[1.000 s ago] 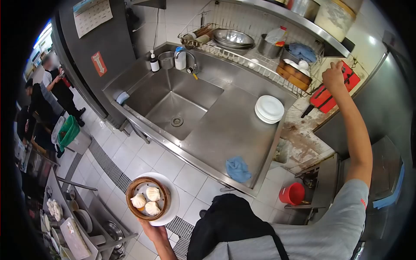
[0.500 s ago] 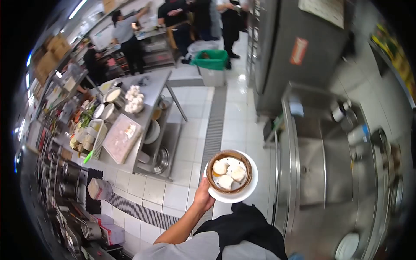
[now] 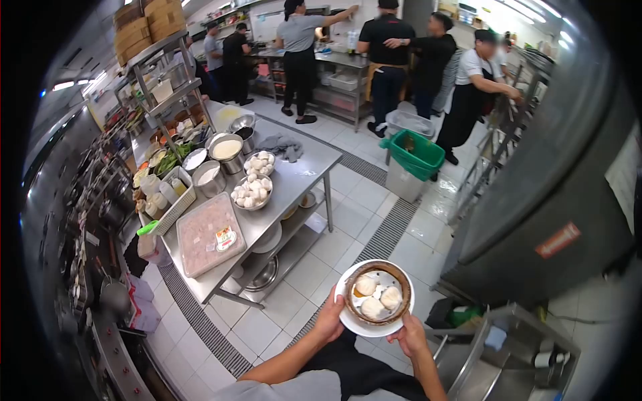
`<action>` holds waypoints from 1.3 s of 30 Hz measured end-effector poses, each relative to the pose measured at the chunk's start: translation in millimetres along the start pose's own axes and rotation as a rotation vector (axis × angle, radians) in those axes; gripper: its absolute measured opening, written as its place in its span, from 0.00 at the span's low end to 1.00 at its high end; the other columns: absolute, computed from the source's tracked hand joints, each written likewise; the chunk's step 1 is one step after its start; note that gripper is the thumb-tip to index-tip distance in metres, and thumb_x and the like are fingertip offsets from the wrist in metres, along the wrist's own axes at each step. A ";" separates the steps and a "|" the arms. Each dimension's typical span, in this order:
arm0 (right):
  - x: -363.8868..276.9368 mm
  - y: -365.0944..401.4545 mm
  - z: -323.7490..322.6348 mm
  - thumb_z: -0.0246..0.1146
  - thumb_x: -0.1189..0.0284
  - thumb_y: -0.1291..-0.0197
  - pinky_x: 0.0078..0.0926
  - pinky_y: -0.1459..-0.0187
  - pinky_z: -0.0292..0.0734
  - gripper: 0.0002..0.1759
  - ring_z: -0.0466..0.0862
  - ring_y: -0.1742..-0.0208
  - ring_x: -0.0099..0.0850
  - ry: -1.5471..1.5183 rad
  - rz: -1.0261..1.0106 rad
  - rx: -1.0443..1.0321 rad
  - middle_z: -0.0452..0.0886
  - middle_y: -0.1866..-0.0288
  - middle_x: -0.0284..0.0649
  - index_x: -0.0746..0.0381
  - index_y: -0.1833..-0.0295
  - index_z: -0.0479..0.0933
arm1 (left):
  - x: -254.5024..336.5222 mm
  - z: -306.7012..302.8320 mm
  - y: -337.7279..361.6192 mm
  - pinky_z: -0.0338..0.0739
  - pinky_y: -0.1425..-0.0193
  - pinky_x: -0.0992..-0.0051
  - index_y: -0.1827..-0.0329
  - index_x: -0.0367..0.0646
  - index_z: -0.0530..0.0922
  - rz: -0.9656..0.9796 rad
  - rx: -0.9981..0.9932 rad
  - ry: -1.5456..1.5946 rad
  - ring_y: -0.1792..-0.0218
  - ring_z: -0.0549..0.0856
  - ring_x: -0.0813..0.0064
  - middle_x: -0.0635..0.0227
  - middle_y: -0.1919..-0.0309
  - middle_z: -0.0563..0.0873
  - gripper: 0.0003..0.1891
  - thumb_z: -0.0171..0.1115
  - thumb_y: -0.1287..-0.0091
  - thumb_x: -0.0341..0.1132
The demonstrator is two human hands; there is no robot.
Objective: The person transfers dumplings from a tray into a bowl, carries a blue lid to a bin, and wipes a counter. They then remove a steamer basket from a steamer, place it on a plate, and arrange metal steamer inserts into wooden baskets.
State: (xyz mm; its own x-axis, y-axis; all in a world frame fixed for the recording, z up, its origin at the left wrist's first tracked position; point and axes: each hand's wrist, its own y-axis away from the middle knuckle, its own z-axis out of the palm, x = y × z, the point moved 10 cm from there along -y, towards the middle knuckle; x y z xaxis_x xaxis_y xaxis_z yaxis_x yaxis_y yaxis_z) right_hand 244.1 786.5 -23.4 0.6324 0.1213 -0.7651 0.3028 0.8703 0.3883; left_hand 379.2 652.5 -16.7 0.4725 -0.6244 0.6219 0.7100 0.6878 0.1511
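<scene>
Low in front of me is a white plate bearing a round bamboo steamer basket. Three pale dumplings sit in the basket on a perforated white liner. My left hand grips the plate's left rim, with the thumb toward the basket. At the lower right rim, my right hand also holds the plate, its fingers partly hidden underneath. The plate is roughly level over the tiled floor.
A steel table at left carries a tub of pinkish food, bowls of white pieces and pots. Ahead stands a green-lined bin. A tall steel cabinet and a sink flank the right. Several people stand at the back.
My right hand has come into view and taken hold of the plate. The view has swung up and to the right, showing more of the back of the kitchen.
</scene>
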 end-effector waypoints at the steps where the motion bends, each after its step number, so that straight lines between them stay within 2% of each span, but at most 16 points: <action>1: -3.2 -22.3 -3.0 0.48 0.55 0.22 0.34 0.76 0.78 0.24 0.83 0.75 0.35 -0.002 0.024 -0.005 0.84 0.65 0.46 0.69 0.48 0.72 | 0.0 -7.1 -26.3 0.65 0.24 0.65 0.20 0.49 0.52 -0.005 0.018 -0.013 0.28 0.68 0.68 0.62 0.28 0.68 0.30 0.47 0.19 0.45; 7: -94.0 -145.9 -24.2 0.48 0.64 0.23 0.31 0.82 0.75 0.18 0.81 0.81 0.35 0.084 -0.003 0.169 0.83 0.67 0.48 0.71 0.51 0.73 | 13.7 -19.5 -189.1 0.59 0.21 0.64 0.18 0.50 0.49 -0.046 0.042 -0.202 0.25 0.64 0.65 0.61 0.25 0.63 0.31 0.44 0.19 0.46; 9: -130.9 -185.5 -32.5 0.49 0.64 0.23 0.30 0.82 0.75 0.19 0.80 0.81 0.34 0.127 -0.044 0.171 0.83 0.70 0.47 0.70 0.56 0.76 | 23.7 -11.5 -240.2 0.66 0.25 0.61 0.18 0.52 0.49 -0.098 -0.079 -0.449 0.26 0.66 0.66 0.63 0.26 0.64 0.33 0.46 0.20 0.51; 11: -167.2 -226.6 -38.6 0.49 0.62 0.23 0.29 0.83 0.75 0.21 0.79 0.82 0.33 0.150 -0.095 0.171 0.83 0.71 0.46 0.70 0.58 0.76 | 53.2 -5.2 -289.1 0.78 0.37 0.58 0.19 0.57 0.52 -0.230 -0.127 -0.486 0.33 0.75 0.67 0.64 0.28 0.69 0.38 0.52 0.26 0.62; 13: -196.8 -268.9 -43.0 0.50 0.56 0.22 0.26 0.85 0.74 0.23 0.80 0.83 0.31 0.153 -0.118 0.170 0.82 0.72 0.44 0.68 0.54 0.75 | 106.8 -20.3 -350.4 0.78 0.37 0.63 0.20 0.54 0.54 -0.103 0.012 -0.478 0.36 0.78 0.66 0.62 0.31 0.74 0.37 0.58 0.26 0.55; 15: -223.8 -314.9 -51.0 0.49 0.57 0.22 0.26 0.86 0.73 0.23 0.79 0.83 0.31 0.138 -0.141 0.152 0.82 0.72 0.44 0.68 0.54 0.76 | 168.7 -79.9 -422.8 0.77 0.36 0.64 0.23 0.45 0.60 0.210 0.160 -0.864 0.37 0.80 0.63 0.56 0.29 0.73 0.31 0.60 0.25 0.43; 17: -250.0 -370.5 -59.7 0.49 0.59 0.21 0.26 0.86 0.72 0.22 0.77 0.84 0.30 0.129 -0.141 0.136 0.81 0.72 0.44 0.69 0.54 0.75 | 259.1 -103.1 -456.1 0.69 0.29 0.61 0.27 0.39 0.67 0.511 0.455 -1.367 0.34 0.76 0.55 0.53 0.31 0.75 0.32 0.67 0.31 0.39; 19: -278.5 -427.3 -64.7 0.49 0.58 0.22 0.27 0.85 0.70 0.22 0.75 0.84 0.29 0.208 -0.131 0.081 0.81 0.70 0.43 0.68 0.53 0.75 | 323.6 -146.2 -489.5 0.62 0.25 0.58 0.31 0.40 0.72 0.644 0.683 -1.605 0.31 0.71 0.48 0.49 0.32 0.75 0.30 0.70 0.37 0.37; 22: -319.6 -526.0 -65.5 0.48 0.60 0.21 0.26 0.85 0.70 0.20 0.75 0.83 0.28 0.289 -0.079 0.013 0.81 0.69 0.42 0.67 0.52 0.75 | 376.6 -198.1 -512.1 0.65 0.30 0.56 0.37 0.40 0.75 0.661 0.968 -1.818 0.37 0.73 0.47 0.49 0.40 0.77 0.27 0.71 0.40 0.35; 26: -369.5 -665.4 -25.8 0.48 0.62 0.22 0.26 0.85 0.69 0.19 0.75 0.82 0.28 0.305 -0.025 -0.096 0.80 0.70 0.40 0.67 0.51 0.75 | 354.2 -247.2 -502.3 0.73 0.43 0.56 0.50 0.39 0.77 0.654 1.359 -1.578 0.49 0.78 0.46 0.50 0.55 0.78 0.23 0.73 0.46 0.39; 28: -386.5 -729.5 -2.2 0.48 0.63 0.22 0.26 0.85 0.68 0.17 0.75 0.82 0.29 0.339 0.028 -0.115 0.80 0.70 0.41 0.67 0.52 0.75 | 339.0 -239.3 -497.9 0.73 0.49 0.54 0.56 0.38 0.76 0.652 1.482 -1.648 0.55 0.78 0.46 0.49 0.59 0.77 0.20 0.69 0.49 0.39; 29: -394.3 -763.1 10.4 0.49 0.58 0.21 0.25 0.83 0.69 0.22 0.75 0.83 0.28 0.341 0.055 -0.112 0.79 0.73 0.40 0.67 0.54 0.76 | 335.4 -231.2 -497.6 0.72 0.50 0.54 0.57 0.37 0.75 0.658 1.527 -1.651 0.56 0.78 0.46 0.49 0.61 0.77 0.20 0.67 0.50 0.39; 33: -420.8 -898.0 60.2 0.50 0.56 0.22 0.29 0.82 0.69 0.23 0.74 0.83 0.28 0.281 0.057 -0.196 0.79 0.73 0.39 0.66 0.58 0.76 | 336.8 -227.0 -506.8 0.71 0.51 0.53 0.59 0.35 0.74 0.551 1.720 -1.686 0.57 0.77 0.45 0.47 0.61 0.75 0.19 0.63 0.50 0.37; 35: -434.8 -967.2 80.0 0.50 0.57 0.22 0.28 0.83 0.69 0.23 0.74 0.83 0.28 0.276 0.048 -0.170 0.78 0.74 0.39 0.66 0.59 0.76 | 332.3 -237.5 -504.5 0.70 0.48 0.53 0.56 0.34 0.73 0.549 1.706 -1.705 0.56 0.76 0.43 0.45 0.59 0.74 0.20 0.62 0.49 0.36; 37: -448.6 -1033.6 93.7 0.48 0.57 0.21 0.28 0.83 0.67 0.21 0.72 0.84 0.28 0.392 0.029 -0.128 0.77 0.74 0.38 0.64 0.54 0.74 | 325.8 -254.8 -497.1 0.71 0.43 0.52 0.49 0.34 0.74 0.374 1.757 -1.674 0.48 0.76 0.41 0.43 0.53 0.76 0.23 0.62 0.48 0.34; 39: -466.6 -1088.5 110.9 0.48 0.56 0.21 0.26 0.83 0.67 0.22 0.72 0.84 0.26 0.378 0.016 -0.085 0.77 0.75 0.37 0.64 0.56 0.74 | 361.7 -181.6 -511.6 0.79 0.49 0.61 0.56 0.37 0.86 0.456 1.837 -1.747 0.56 0.85 0.52 0.54 0.57 0.88 0.13 0.67 0.43 0.32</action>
State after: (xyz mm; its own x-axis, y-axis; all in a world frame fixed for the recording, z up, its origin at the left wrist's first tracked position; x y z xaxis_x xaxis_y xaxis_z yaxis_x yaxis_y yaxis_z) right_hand -301.5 -270.4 -32.1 0.3242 0.2891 -0.9007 0.2247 0.9014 0.3702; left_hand 281.7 7.5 -8.5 -0.8332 -0.3860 0.3959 -0.5472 0.6786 -0.4900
